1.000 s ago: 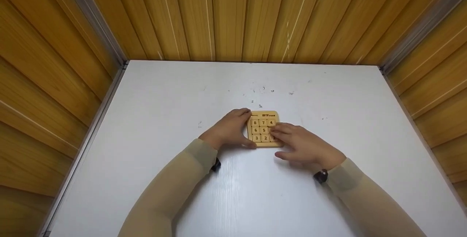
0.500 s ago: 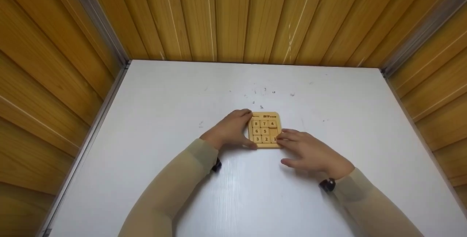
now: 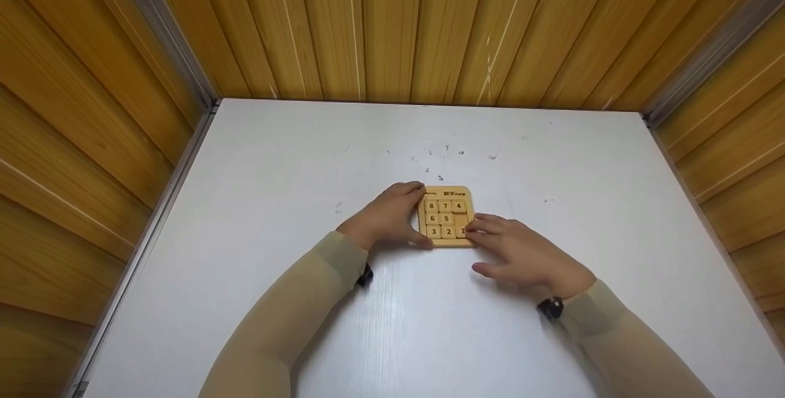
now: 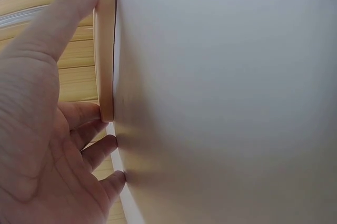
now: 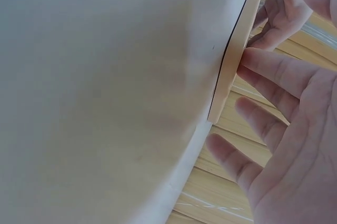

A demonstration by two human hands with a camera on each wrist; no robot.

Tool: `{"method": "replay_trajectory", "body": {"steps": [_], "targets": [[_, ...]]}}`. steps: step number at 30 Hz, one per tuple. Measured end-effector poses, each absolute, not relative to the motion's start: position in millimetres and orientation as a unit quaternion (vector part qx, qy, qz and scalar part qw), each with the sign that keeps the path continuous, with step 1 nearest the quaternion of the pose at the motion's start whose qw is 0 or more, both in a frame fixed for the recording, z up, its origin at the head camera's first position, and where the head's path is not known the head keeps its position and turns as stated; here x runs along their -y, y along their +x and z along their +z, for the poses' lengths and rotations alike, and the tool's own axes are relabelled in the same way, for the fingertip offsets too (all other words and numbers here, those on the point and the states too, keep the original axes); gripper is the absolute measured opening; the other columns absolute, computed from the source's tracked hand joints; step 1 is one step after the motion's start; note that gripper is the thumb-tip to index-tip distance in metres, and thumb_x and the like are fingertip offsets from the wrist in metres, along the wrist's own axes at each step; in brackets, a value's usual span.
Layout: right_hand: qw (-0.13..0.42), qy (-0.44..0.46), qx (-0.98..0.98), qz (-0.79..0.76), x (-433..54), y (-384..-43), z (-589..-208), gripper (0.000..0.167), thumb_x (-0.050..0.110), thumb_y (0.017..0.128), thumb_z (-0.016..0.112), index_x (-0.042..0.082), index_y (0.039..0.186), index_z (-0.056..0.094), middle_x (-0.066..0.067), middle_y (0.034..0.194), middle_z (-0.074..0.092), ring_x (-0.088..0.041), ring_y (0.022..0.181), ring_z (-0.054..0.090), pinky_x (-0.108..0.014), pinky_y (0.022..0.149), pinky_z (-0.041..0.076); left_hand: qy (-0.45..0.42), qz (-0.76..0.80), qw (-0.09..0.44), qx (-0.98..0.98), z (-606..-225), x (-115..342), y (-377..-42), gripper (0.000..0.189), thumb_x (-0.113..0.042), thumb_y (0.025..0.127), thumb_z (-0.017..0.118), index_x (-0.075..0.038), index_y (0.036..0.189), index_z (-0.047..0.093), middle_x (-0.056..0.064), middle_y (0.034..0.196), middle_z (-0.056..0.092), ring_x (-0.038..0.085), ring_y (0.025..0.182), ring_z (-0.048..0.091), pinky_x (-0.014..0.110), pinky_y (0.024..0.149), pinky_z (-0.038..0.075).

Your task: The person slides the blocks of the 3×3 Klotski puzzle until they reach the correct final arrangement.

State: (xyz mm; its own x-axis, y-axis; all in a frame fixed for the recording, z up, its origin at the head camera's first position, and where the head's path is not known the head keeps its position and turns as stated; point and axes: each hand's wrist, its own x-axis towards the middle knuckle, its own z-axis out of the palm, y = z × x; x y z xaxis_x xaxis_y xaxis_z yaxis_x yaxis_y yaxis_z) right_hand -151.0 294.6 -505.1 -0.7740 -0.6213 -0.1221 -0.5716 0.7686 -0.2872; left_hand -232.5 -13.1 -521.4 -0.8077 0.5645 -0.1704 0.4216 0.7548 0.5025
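A wooden number sliding puzzle (image 3: 451, 243) lies flat on the white table. Its rows read 8 7 4, then 6 5 and an open square, then 3 2 1. My left hand (image 3: 389, 217) grips the left side of its frame, thumb at the near corner and fingers at the far one; the left wrist view shows the frame's edge (image 4: 107, 66) between them. With fingers spread and slightly bent, my right hand (image 3: 524, 254) has fingertips at the 1 tile (image 3: 462, 232), partly covering it. Its thumb is held apart, off the puzzle.
The white table (image 3: 294, 153) has small dark scuff marks beyond the puzzle. Wood-patterned panels (image 3: 392, 30) wall it in at the back and both sides, with metal posts at the corners. Each wrist wears a black strap-on device (image 3: 550, 308).
My right hand has drawn back right and toward me, off the middle row, uncovering the open square there; its fingertips now meet the 1 tile. My left hand keeps its grip.
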Motion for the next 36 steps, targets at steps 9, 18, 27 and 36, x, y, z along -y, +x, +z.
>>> {"method": "replay_trajectory", "body": {"steps": [9,18,27,36], "targets": [[0.106,-0.317,-0.936,-0.114,-294,-159,-504,0.068,0.049,0.106,0.072,0.009,0.161,0.064,-0.007,0.172,0.059,-0.037,0.170,0.042,-0.065,0.137,0.039,0.269,0.218,0.159,-0.925,-519,12,-234,0.130,-0.061,0.082,0.099,-0.006,0.178,0.032,0.007,0.189,0.030,0.027,0.177,0.027,0.038,0.147,0.022],[0.110,-0.313,-0.936,-0.116,-293,-165,-505,0.069,0.048,0.106,0.072,0.009,0.162,0.063,-0.007,0.173,0.056,-0.037,0.170,0.041,-0.066,0.136,0.040,0.267,0.216,0.164,-0.925,-520,12,-234,0.130,-0.062,0.082,0.098,-0.006,0.179,0.031,0.007,0.189,0.030,0.028,0.177,0.026,0.039,0.147,0.024],[0.112,-0.307,-0.938,-0.118,-293,-166,-507,0.070,0.050,0.106,0.071,0.010,0.163,0.062,-0.007,0.174,0.055,-0.037,0.170,0.040,-0.065,0.138,0.038,0.261,0.219,0.165,-0.926,-520,12,-233,0.130,-0.061,0.081,0.100,-0.008,0.179,0.032,0.005,0.188,0.031,0.026,0.177,0.026,0.038,0.147,0.023],[0.114,-0.303,-0.939,-0.120,-292,-167,-505,0.072,0.051,0.106,0.072,0.010,0.164,0.060,-0.008,0.175,0.054,-0.038,0.169,0.041,-0.066,0.138,0.038,0.266,0.216,0.164,-0.925,-521,12,-233,0.131,-0.062,0.082,0.099,-0.008,0.179,0.031,0.005,0.189,0.030,0.026,0.177,0.026,0.038,0.147,0.023]]}}
